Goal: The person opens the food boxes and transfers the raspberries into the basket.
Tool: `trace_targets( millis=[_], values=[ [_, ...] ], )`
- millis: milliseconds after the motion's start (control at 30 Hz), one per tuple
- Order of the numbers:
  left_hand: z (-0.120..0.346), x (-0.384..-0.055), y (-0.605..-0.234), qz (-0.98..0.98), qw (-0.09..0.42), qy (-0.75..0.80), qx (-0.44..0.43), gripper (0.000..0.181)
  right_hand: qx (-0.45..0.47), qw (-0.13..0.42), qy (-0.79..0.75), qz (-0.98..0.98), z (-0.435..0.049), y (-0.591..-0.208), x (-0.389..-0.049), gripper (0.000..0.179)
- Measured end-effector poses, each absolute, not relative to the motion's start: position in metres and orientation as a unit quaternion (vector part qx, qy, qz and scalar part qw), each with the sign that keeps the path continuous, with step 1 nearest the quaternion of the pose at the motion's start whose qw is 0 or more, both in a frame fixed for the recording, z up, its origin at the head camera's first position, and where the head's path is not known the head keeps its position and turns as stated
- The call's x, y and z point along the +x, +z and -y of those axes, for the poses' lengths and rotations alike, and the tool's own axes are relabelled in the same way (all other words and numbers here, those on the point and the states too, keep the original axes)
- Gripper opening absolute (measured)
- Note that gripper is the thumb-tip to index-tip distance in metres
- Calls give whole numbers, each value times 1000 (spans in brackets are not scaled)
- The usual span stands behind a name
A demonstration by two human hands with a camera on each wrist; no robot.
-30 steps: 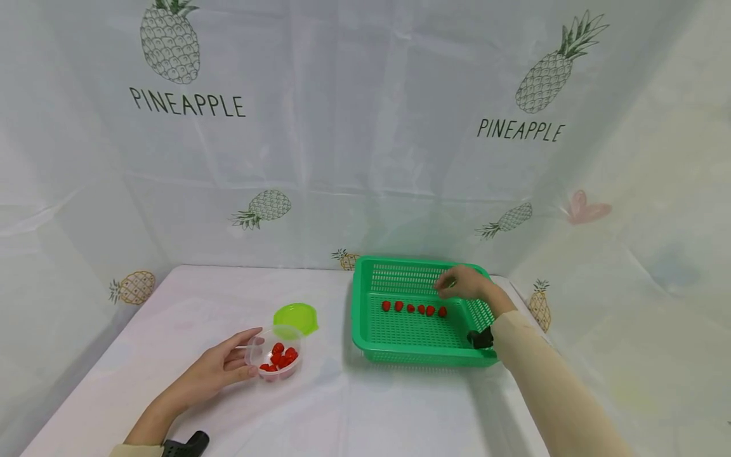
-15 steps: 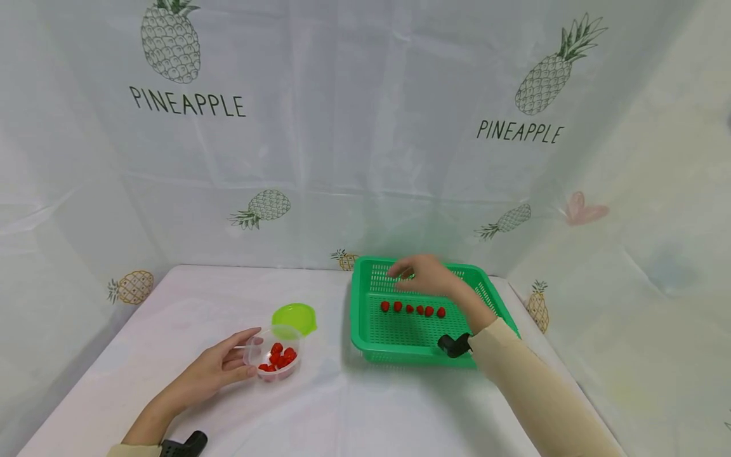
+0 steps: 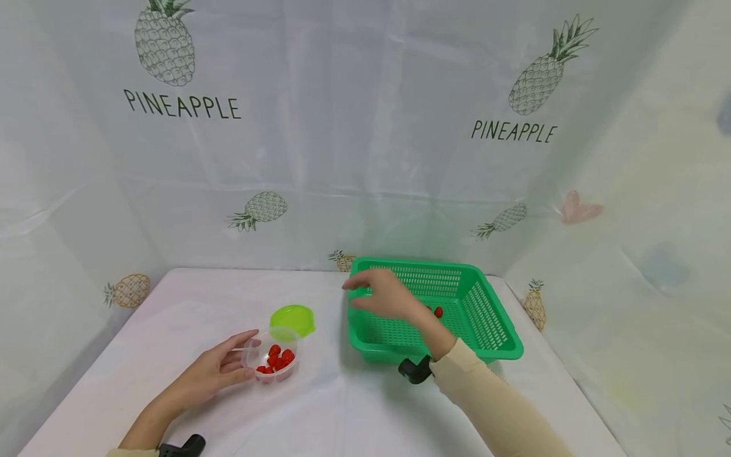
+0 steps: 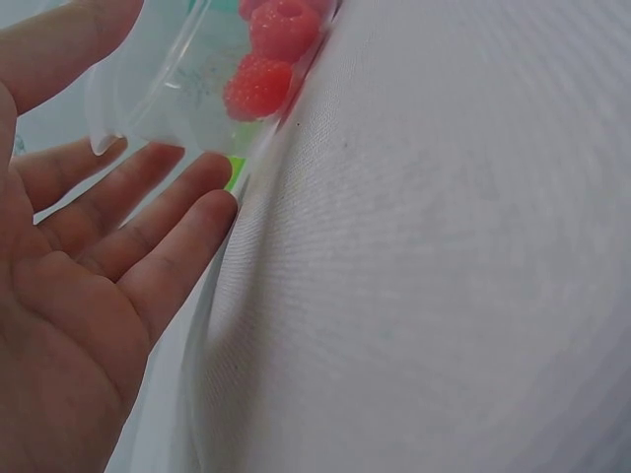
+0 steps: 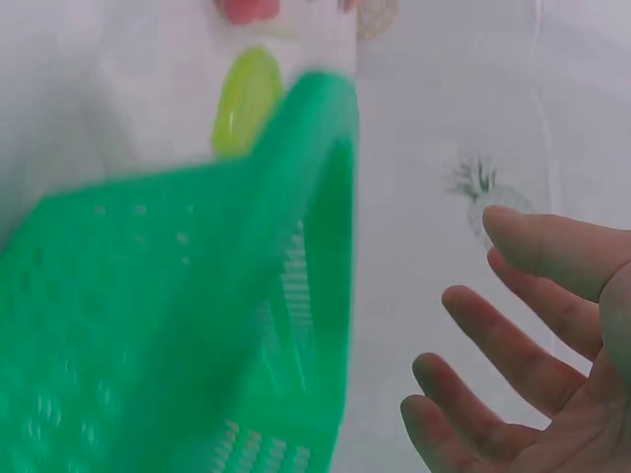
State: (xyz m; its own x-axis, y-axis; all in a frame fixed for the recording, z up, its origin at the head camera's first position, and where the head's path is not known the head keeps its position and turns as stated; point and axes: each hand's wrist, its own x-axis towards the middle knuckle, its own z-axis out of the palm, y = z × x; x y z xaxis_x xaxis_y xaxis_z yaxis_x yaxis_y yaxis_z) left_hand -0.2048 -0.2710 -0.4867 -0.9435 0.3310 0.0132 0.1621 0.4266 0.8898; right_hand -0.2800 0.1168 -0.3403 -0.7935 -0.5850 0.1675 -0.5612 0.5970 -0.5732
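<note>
At the left in the head view, my left hand (image 3: 208, 374) holds a clear plastic tub (image 3: 259, 353) between thumb and fingers. Raspberries (image 4: 260, 87) lie inside it, clearest in the left wrist view. My right hand (image 3: 382, 295) is over the left side of a green plastic basket (image 3: 488, 311), its fingers spread and apart with nothing between them. Past the right wrist a raspberry (image 3: 438, 311) shows on the basket floor; the hand and forearm cover most of the row there. The right wrist view has the bare fingers (image 5: 513, 345) beside the blurred basket rim.
A bright green lid (image 3: 299, 318) lies on the white-covered table (image 3: 320, 406), just behind the tub. Behind the table hangs a pineapple-print sheet (image 3: 354, 146), and similar sheeting runs along both sides.
My right hand has swept left across the basket, from its right side to its left rim, hiding most of the raspberry row. The left hand and tub stay in place.
</note>
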Motion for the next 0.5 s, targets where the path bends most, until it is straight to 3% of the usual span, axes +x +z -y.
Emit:
trace_targets(
  millis=[500],
  values=[
    [271, -204, -488, -840, 84, 515, 147, 83, -357, 37, -304, -883, -53, -368, -261, 31]
  ],
)
